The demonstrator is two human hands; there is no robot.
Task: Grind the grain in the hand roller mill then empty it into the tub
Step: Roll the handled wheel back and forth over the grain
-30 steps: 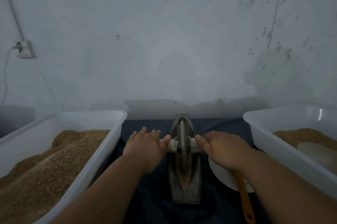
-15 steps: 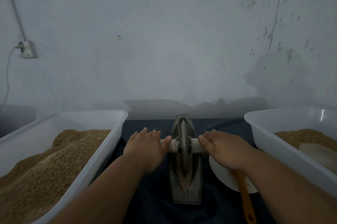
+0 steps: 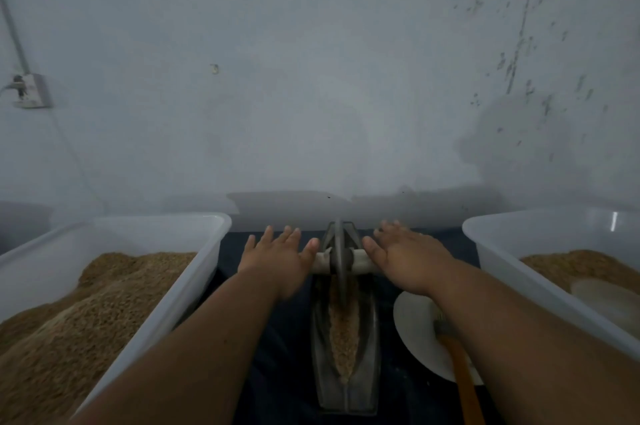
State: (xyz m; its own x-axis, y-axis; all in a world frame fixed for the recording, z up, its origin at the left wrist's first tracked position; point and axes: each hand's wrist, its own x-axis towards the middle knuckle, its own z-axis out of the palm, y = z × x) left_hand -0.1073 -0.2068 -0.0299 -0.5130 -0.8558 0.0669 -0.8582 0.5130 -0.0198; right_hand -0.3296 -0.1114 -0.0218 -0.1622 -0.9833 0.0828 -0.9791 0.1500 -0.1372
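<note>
A grey boat-shaped roller mill (image 3: 346, 386) lies on the dark cloth in front of me, with a strip of brown grain (image 3: 343, 338) along its trough. Its metal wheel (image 3: 339, 251) stands upright near the trough's far end, on a pale axle handle (image 3: 360, 262). My left hand (image 3: 277, 262) presses flat on the handle's left end with straight fingers. My right hand (image 3: 408, 258) presses on the right end the same way. A white tub (image 3: 194, 272) heaped with brown grain stands at the left.
At the right a second white tub (image 3: 502, 251) holds grain and a pale disc. A white plate (image 3: 415, 331) with an orange-handled brush (image 3: 464, 386) lies between the mill and that tub. A bare wall rises close behind, with a socket (image 3: 29, 92) at the left.
Both hands have pushed the wheel away from me to the trough's far end, uncovering more of the grain. The fingers have straightened further.
</note>
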